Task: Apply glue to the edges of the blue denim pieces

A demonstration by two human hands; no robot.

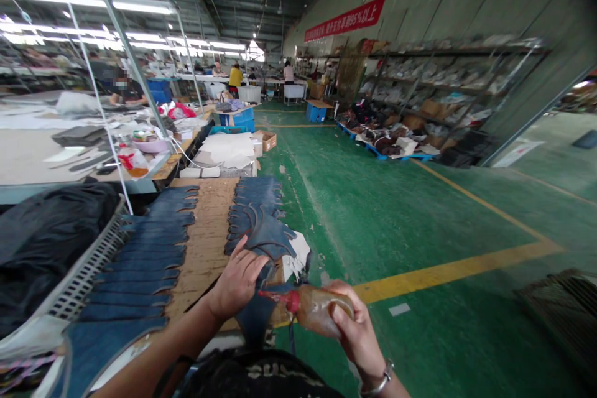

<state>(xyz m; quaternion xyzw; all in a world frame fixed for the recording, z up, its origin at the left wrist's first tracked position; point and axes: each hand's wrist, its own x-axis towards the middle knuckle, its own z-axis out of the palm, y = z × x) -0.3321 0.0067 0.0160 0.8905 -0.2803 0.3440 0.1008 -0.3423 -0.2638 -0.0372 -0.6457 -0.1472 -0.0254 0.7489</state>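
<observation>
My right hand (352,323) is wrapped round a squeeze bottle (321,311) of yellowish-brown liquid, tilted so its red nozzle points left. The nozzle tip lies just beside my left hand (240,277), above the blue leather pieces. My left hand's fingers are bent at the edge of a blue leather piece (256,317); the fingertips are partly hidden. More blue leather pieces (135,273) with notched edges lie overlapped in a row on the brown board (209,224). Another row of blue leather (256,199) runs along the board's right side.
A white basket (93,261) with black cloth stands at the left. A cluttered worktable (28,149) and a slanted post (125,43) are beyond it. Green floor (317,199) with yellow lines spreads to the right. Loaded shelves (433,74) line the wall; several people work far off.
</observation>
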